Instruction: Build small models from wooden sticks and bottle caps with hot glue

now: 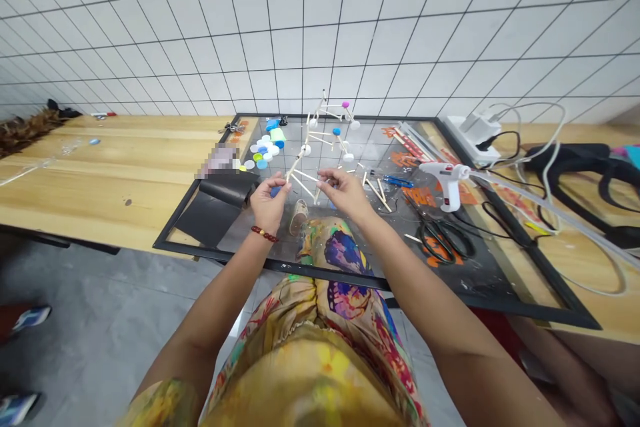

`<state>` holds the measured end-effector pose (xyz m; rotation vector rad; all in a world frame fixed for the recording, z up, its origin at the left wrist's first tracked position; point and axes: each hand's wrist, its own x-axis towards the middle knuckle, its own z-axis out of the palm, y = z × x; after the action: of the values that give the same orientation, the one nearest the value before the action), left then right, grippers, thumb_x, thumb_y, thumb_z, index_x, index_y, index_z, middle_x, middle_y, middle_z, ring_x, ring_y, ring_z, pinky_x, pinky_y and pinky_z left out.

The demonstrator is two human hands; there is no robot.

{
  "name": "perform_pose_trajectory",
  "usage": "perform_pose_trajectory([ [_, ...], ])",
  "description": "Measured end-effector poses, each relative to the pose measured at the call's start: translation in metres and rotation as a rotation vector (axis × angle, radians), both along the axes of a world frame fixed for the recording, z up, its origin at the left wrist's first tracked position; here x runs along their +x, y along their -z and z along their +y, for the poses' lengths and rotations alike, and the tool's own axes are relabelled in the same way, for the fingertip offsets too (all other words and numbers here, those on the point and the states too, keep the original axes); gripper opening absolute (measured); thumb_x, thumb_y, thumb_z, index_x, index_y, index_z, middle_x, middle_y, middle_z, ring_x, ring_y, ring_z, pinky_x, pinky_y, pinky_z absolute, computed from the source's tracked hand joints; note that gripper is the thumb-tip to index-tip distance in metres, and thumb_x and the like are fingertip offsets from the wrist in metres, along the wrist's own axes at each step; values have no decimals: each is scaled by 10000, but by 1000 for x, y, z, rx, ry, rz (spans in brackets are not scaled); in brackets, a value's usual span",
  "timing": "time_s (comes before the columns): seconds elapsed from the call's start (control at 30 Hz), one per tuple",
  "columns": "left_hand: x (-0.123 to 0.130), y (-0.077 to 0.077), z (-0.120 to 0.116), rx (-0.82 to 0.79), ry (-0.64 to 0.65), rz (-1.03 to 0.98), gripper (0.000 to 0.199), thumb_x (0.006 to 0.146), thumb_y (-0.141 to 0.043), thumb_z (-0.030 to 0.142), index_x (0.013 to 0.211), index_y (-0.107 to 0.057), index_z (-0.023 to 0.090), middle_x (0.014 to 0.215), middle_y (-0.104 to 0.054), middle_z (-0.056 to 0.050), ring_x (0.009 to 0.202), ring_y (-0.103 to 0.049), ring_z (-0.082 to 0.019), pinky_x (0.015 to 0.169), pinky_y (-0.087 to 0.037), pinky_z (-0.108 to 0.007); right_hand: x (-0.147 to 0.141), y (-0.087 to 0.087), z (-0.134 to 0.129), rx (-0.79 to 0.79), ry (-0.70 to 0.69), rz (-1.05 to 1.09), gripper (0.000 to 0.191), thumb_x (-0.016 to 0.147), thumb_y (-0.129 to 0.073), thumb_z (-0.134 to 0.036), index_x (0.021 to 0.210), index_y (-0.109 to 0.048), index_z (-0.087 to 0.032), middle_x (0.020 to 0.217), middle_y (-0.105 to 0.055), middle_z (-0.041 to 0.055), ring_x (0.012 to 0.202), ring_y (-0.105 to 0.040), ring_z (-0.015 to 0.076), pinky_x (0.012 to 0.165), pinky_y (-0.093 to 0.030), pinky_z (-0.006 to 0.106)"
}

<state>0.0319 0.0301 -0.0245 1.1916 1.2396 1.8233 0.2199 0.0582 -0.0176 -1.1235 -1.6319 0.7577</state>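
Observation:
A thin frame of pale sticks (pixel 302 153) with white, blue and pink round caps rises over the dark glass-like board. My left hand (pixel 270 202) pinches the near left corner of this frame, with a blue cap beside the fingers. My right hand (pixel 345 192) has its thumb and fingers together at the end of a stick on the near right side. Two sticks meet at a low point between my hands. Loose sticks (pixel 377 190) lie to the right of my right hand.
Bottle caps (pixel 265 153) and a black sheet (pixel 207 213) lie left. On the right are a white glue gun (pixel 450 180), black-handled scissors (pixel 445 240), a blue cutter (pixel 399 181), cables and a power strip (pixel 470 140). A tiled wall (pixel 300 27) stands behind.

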Motion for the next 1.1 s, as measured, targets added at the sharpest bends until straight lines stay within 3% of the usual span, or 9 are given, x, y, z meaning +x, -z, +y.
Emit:
perform_pose_trajectory([
  [0.13,-10,3,-11,-78,68,138,206,676,-807,282,780,-671,168,993,-756,-116,1143,-688,-261,1038,-499,-405,-1,8,-5,25,34,-24,151,779,-660,-332,825,-738,-211,788,-702,41,681,-573,174,688,-480,349],
  [0.23,-20,3,-22,-147,97,228,230,699,-786,298,841,-659,170,906,-737,-93,1026,-714,-243,945,-539,-384,0,10,-11,64,8,-67,121,792,-645,-284,808,-737,-208,800,-697,41,693,-583,173,714,-487,349],
  [0.3,-26,0,-28,-160,91,311,360,690,-799,301,994,-656,171,996,-738,-105,1019,-709,-241,933,-543,-391,0,9,-15,94,-9,-95,111,807,-639,-264,815,-735,-209,816,-701,45,711,-593,177,730,-493,352],
  [0.43,-34,-17,-20,-98,82,432,676,646,-853,322,1257,-595,190,1312,-663,-149,1276,-603,-280,1120,-430,-447,1,4,-22,178,-54,-155,122,858,-624,-276,846,-732,-220,852,-720,57,788,-628,200,763,-500,362],
  [0.53,-32,-32,1,-91,308,410,709,570,-901,323,1217,-645,185,1228,-707,-136,1221,-637,-290,1060,-481,-428,1,1,-26,244,-83,-174,146,889,-608,-303,854,-728,-226,850,-724,60,830,-645,211,775,-504,368],
  [0.63,-24,-40,17,-159,488,325,534,535,-915,334,1008,-732,167,936,-762,-86,923,-714,-240,845,-567,-370,5,0,-28,235,-106,-160,138,872,-637,-322,914,-731,-232,873,-731,55,797,-640,203,784,-517,380],
  [0.73,-18,-41,20,-131,414,251,341,549,-904,353,788,-747,167,799,-750,-53,784,-692,-194,772,-571,-343,10,1,-27,169,-137,-134,344,776,-736,-325,1105,-711,-229,983,-743,59,782,-631,194,777,-531,387],
  [0.83,-17,-39,17,-79,329,163,322,539,-911,354,755,-749,178,779,-745,-37,761,-681,-174,754,-569,-322,12,1,-26,122,-154,-151,505,710,-781,-306,1197,-681,-222,1028,-737,67,791,-630,194,757,-533,380],
  [1.1,-16,-31,13,-50,287,127,303,573,-902,381,758,-759,189,801,-749,-41,776,-672,-181,699,-549,-304,9,0,-24,177,-42,-231,362,792,-726,-309,1143,-711,-224,1045,-764,78,965,-664,258,902,-486,452],
])
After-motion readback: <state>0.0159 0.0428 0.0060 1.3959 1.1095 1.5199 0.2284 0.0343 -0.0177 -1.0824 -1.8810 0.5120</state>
